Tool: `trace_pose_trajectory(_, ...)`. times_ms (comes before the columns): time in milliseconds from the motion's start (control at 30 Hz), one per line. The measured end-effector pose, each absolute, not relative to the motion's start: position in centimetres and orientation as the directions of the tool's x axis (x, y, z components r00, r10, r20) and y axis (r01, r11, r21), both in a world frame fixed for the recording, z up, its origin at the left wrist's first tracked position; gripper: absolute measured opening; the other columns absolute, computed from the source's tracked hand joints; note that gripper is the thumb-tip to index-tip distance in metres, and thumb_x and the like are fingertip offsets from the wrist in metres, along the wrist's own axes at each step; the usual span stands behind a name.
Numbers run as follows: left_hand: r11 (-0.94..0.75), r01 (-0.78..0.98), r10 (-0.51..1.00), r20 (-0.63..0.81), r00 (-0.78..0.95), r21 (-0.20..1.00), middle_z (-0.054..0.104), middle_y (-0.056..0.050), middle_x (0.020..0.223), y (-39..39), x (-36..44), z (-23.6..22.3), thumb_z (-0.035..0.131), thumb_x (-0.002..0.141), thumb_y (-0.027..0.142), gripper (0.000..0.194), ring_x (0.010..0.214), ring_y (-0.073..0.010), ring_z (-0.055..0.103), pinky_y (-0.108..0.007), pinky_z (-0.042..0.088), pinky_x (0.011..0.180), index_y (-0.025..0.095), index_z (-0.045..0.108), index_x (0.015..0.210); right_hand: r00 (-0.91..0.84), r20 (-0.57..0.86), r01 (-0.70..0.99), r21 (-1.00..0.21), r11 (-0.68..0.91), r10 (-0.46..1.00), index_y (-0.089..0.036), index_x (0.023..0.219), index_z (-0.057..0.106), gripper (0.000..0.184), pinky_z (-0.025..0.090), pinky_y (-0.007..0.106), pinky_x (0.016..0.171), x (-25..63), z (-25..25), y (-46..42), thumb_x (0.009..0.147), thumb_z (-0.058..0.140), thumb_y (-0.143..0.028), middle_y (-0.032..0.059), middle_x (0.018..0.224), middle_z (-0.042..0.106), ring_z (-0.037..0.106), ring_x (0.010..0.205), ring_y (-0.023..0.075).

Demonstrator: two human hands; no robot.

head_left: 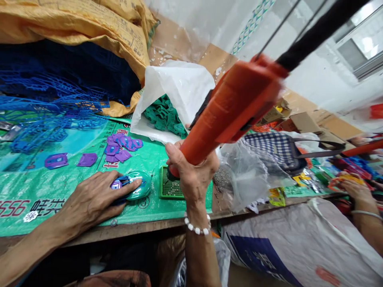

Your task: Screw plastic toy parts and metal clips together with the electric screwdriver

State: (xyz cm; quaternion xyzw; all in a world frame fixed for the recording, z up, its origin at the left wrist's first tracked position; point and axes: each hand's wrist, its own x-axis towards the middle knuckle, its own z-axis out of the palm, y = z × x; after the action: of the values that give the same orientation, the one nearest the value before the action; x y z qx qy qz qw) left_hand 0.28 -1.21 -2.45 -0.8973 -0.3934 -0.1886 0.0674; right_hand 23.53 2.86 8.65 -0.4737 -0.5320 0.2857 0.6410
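Note:
My left hand (pixel 98 193) rests on the green sheet, its fingers closed around a rounded teal plastic shell (pixel 140 185) with blue and purple parts at its near end. In my right hand (pixel 196 171) is an orange electric screwdriver (pixel 223 113), hanging from a black cord. The tool leans, its lower end over a small green perforated tray (pixel 170 191) holding tiny screws. A heap of purple plastic plates (pixel 119 147) lies beyond my left hand, with two more purple plates (pixel 56 160) to its left.
A white bag (pixel 185 79) of green parts stands behind the tray. At the left is a yellow sack (pixel 74 24) with blue plastic frames (pixel 42 131). To the right are clear plastic bags (pixel 248 171) and a checked bag (pixel 269 147). Another person's hand (pixel 356 185) works at far right.

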Motion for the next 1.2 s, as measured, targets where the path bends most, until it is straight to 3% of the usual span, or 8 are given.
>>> trace_pose_trajectory(200,-0.691,0.723,0.666,0.4,0.63,0.011,0.054,-0.009,0.108,-1.1,1.1,-2.2,0.058,0.094,0.023,0.058,0.091,-0.0266,0.058,-0.038,0.049,0.077,0.034,0.044,0.148,0.234,0.554,0.015,-0.823,0.567,0.799,-0.022,0.082,0.062,0.029,0.052,0.031,0.05,22.3,11.1,3.7,0.075,0.085,-0.038,-0.0055,0.065,0.064,0.057,0.047,0.0135)
trace_pose_trajectory(300,-0.7,0.714,0.658,0.407,0.633,0.022,0.053,-0.009,0.107,-1.1,1.4,-2.1,0.061,0.09,0.022,0.062,0.091,-0.0282,0.057,-0.039,0.047,0.076,0.033,0.042,0.148,0.186,0.589,-0.079,-0.789,0.61,0.786,-0.024,0.093,0.064,0.026,0.049,0.028,0.046,20.8,11.3,4.2,0.078,0.084,-0.031,-0.0076,0.065,0.063,0.056,0.045,0.0119)
trace_pose_trajectory(400,-0.694,0.72,0.667,0.392,0.634,0.018,0.052,-0.009,0.105,-1.2,1.7,-2.0,0.064,0.088,0.021,0.064,0.091,-0.028,0.055,-0.039,0.045,0.077,0.033,0.042,0.147,0.178,0.567,-0.102,-0.802,0.589,0.804,-0.026,0.101,0.065,0.034,0.048,0.028,0.044,19.3,11.0,4.5,0.075,0.087,-0.032,-0.0084,0.066,0.063,0.052,0.043,0.0114)
trace_pose_trajectory(567,-0.694,0.719,0.668,0.387,0.636,0.016,0.052,-0.006,0.101,-1.2,2.2,-1.3,0.071,0.085,0.022,0.073,0.088,-0.0264,0.053,-0.038,0.042,0.078,0.035,0.038,0.149,0.177,0.489,-0.073,-0.859,0.507,0.854,-0.022,0.084,0.065,0.031,0.052,0.032,0.049,18.3,10.5,4.4,0.073,0.088,-0.039,-0.0029,0.071,0.067,0.059,0.05,0.0147)
trace_pose_trajectory(767,-0.696,0.717,0.669,0.395,0.63,0.034,0.05,-0.005,0.096,-1.0,2.5,-1.1,0.071,0.082,0.02,0.075,0.083,-0.0259,0.05,-0.036,0.038,0.074,0.034,0.038,0.148,0.137,0.491,-0.125,-0.853,0.506,0.861,-0.024,0.115,0.064,0.044,0.051,0.026,0.045,18.1,10.6,4.3,0.077,0.086,-0.028,-0.0075,0.07,0.065,0.059,0.047,0.0113)
trace_pose_trajectory(1200,-0.699,0.713,0.667,0.404,0.626,0.05,0.05,-0.005,0.098,-1.0,2.5,-1.2,0.071,0.083,0.02,0.077,0.085,-0.027,0.052,-0.038,0.041,0.075,0.034,0.036,0.15,0.129,0.505,-0.053,-0.856,0.514,0.854,-0.024,0.12,0.065,0.047,0.054,0.03,0.049,17.7,9.9,4.4,0.078,0.085,-0.035,-0.0062,0.072,0.065,0.06,0.05,0.013)
